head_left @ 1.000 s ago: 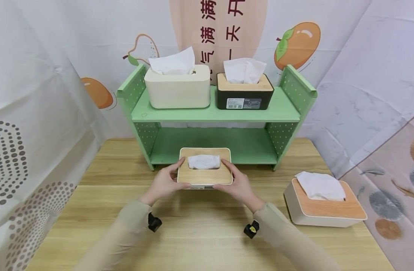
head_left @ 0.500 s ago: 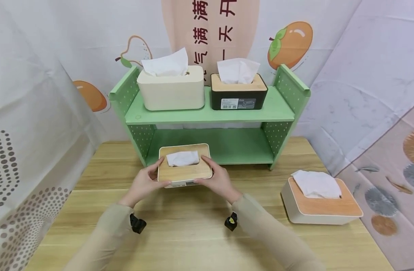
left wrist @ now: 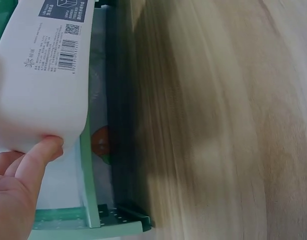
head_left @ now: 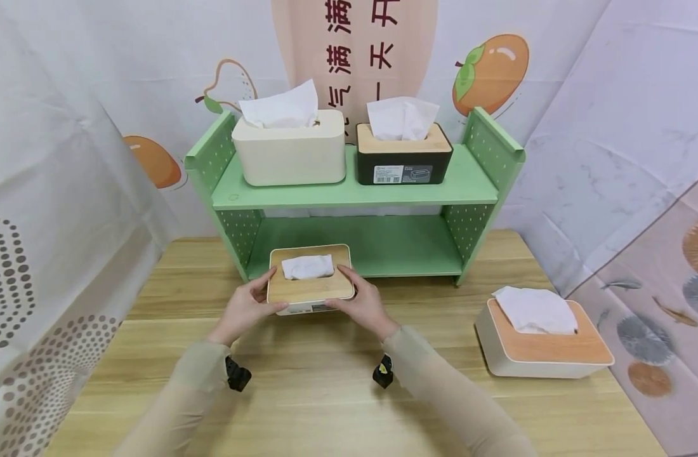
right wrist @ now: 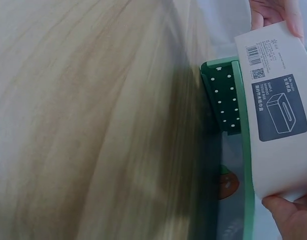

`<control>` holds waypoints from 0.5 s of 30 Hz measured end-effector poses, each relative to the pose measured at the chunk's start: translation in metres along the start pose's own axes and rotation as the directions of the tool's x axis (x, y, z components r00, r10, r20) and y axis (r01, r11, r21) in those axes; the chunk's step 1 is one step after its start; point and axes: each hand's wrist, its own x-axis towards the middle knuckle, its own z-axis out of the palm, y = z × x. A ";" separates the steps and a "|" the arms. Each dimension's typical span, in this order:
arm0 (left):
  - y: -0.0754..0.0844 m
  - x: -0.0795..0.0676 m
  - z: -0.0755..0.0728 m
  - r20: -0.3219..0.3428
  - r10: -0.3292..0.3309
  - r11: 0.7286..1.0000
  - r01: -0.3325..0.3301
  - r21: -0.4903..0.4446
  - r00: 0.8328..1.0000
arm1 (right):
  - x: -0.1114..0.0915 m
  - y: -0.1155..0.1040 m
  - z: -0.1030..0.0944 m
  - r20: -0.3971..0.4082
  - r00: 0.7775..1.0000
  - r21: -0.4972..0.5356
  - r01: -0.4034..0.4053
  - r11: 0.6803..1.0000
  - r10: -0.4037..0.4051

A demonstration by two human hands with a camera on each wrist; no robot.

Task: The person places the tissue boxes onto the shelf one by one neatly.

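A small white tissue box (head_left: 310, 291) with a bamboo lid is held between both hands, slightly turned, at the left front of the lower green shelf. The left hand (head_left: 244, 311) grips its left end, with fingers at the side and thumb near the front. At the opposite end, the right hand (head_left: 365, 309) grips it the same way. In the left wrist view, the box's label and barcode (left wrist: 67, 55) show above the left hand (left wrist: 23, 180). A dark printed label (right wrist: 280, 107) faces the right wrist view, where the right hand (right wrist: 291, 215) holds the lower corner.
On the upper tier of the green shelf (head_left: 355, 198) stand a cream tissue box (head_left: 292, 155) and a black tissue box (head_left: 403, 162) with a wooden lid. Another white tissue box (head_left: 546, 362) sits on the wooden table (head_left: 326, 406) at the right. Printed cloth hangs behind.
Both hands have carried the small tissue box leftward along the shelf's front and turned it slightly. Over the last half second it has hardly moved. The head view has shifted a little.
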 end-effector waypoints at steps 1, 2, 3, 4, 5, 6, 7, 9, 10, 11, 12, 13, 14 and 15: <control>0.000 0.000 0.001 -0.005 0.000 1.000 0.000 0.001 1.000 | 0.000 0.001 0.001 -0.001 1.000 0.007 -0.002 1.000 0.002; -0.001 0.000 0.002 -0.010 0.001 1.000 -0.001 0.001 1.000 | 0.000 0.002 0.001 -0.003 1.000 0.012 -0.004 1.000 0.004; -0.001 0.000 0.003 -0.012 0.004 1.000 -0.004 0.003 1.000 | 0.000 0.003 0.002 -0.005 1.000 0.014 -0.004 1.000 0.004; -0.002 0.000 0.004 -0.019 0.007 1.000 -0.007 0.013 1.000 | 0.000 0.004 0.002 -0.006 1.000 0.020 -0.003 1.000 0.004; -0.002 0.000 0.005 -0.028 0.011 1.000 -0.011 0.018 1.000 | 0.001 0.005 0.003 -0.010 1.000 0.020 -0.003 1.000 0.003; -0.003 -0.001 0.006 -0.039 0.014 1.000 -0.013 0.028 0.999 | 0.001 0.005 0.004 -0.015 1.000 0.017 -0.003 1.000 0.003; -0.004 -0.001 0.006 -0.047 0.015 0.999 -0.013 0.033 0.999 | 0.001 0.006 0.004 -0.021 1.000 0.022 -0.001 1.000 0.002; -0.005 -0.001 0.007 -0.063 0.020 0.999 -0.018 0.040 0.998 | 0.002 0.006 0.006 -0.033 0.999 0.045 0.003 0.999 -0.002; -0.006 0.000 0.008 -0.074 0.025 0.999 -0.023 0.037 0.997 | 0.002 0.006 0.006 -0.041 0.999 0.051 0.007 0.999 -0.005; -0.007 0.000 0.008 -0.081 0.029 0.999 -0.027 0.027 0.996 | 0.003 0.005 0.007 -0.053 0.999 0.051 0.008 0.999 -0.006; -0.007 0.000 0.009 -0.092 0.032 0.999 -0.030 0.021 0.995 | 0.003 0.005 0.007 -0.066 0.998 0.048 0.011 0.999 -0.008; -0.007 0.000 0.010 -0.103 0.034 0.999 -0.033 0.011 0.994 | 0.004 0.004 0.008 -0.079 0.997 0.040 0.016 0.999 -0.013; -0.008 0.000 0.010 -0.119 0.043 0.999 -0.042 0.007 0.992 | 0.005 0.003 0.008 -0.089 0.996 0.027 0.020 0.999 -0.017; -0.009 0.000 0.011 -0.134 0.049 0.999 -0.049 0.007 0.990 | 0.006 0.002 0.009 -0.101 0.995 0.002 0.023 1.000 -0.022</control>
